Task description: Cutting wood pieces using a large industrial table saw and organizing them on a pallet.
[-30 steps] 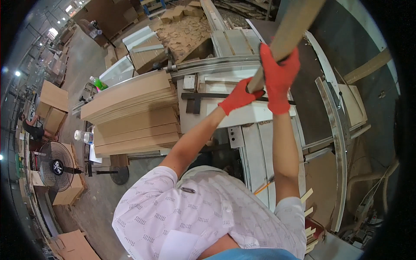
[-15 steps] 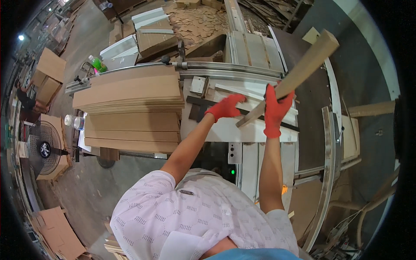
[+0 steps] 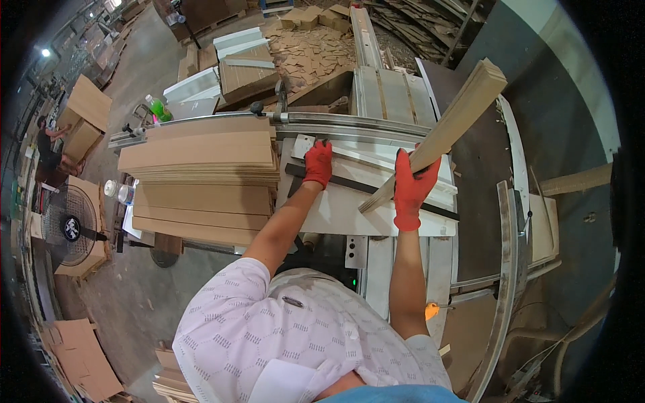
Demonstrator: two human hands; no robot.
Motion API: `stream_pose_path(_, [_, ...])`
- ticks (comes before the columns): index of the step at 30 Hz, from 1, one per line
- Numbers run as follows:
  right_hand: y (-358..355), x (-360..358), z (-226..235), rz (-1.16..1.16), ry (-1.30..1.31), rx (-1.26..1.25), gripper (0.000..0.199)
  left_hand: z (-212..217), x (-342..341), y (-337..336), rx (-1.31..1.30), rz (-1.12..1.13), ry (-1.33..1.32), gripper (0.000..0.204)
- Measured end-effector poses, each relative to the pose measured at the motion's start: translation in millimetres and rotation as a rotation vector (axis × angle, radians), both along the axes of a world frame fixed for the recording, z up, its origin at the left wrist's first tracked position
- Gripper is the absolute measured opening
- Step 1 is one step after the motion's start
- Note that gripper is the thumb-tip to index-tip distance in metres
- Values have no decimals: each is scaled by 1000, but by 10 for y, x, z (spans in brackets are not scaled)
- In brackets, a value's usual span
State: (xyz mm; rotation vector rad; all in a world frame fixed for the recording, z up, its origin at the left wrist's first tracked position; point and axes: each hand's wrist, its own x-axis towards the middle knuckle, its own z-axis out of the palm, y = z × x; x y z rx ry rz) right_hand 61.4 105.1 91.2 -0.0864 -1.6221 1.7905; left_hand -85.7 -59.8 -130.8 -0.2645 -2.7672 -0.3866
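Observation:
My right hand (image 3: 412, 191), in a red glove, is closed round a tilted stack of long wooden strips (image 3: 455, 124). Its lower end hangs over the white board (image 3: 329, 208), and its upper end rises to the far right. Also gloved in red, my left hand (image 3: 318, 163) is closed at the right end of a small white block (image 3: 304, 146) near the metal rail; its fingertips are partly hidden. Between the hands, a long black bar (image 3: 356, 185) lies slantwise on the board, beside white strips (image 3: 376, 161).
Piled brown panels (image 3: 201, 171) lie left of the board. A metal rail (image 3: 363, 125) runs along the far side. A green bottle (image 3: 158, 109) and a clear jar (image 3: 119, 193) stand at the left. Beyond is a floor fan (image 3: 70, 228); a person (image 3: 50, 144) is far left.
My left hand has moved left and back from beside the wooden strips to the white block, and its fingers have closed. My right hand still holds the strips, now slightly further left.

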Motion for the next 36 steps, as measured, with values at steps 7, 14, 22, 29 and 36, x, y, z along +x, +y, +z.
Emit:
stream_pose_path(7, [772, 138, -49, -414, 128, -206, 29, 213, 854, -154, 1072, 11, -207, 30])
stream_pose_path(14, [1399, -330, -757, -606, 42, -636, 43, -244, 1670, -232, 807, -39, -438, 28])
stream_pose_path(22, [1536, -721, -2393, -930, -690, -931, 44, 831, 1011, 609, 206, -677, 192, 64])
stream_pose_path(29, [1503, -748, -2686, -644, -1050, -323, 46, 222, -34, 744, 155, -1092, -252, 62])
stream_pose_path(36, [2052, -348, -3393, -220, -914, 210, 39, 94, -31, 851, 85, -973, -59, 61])
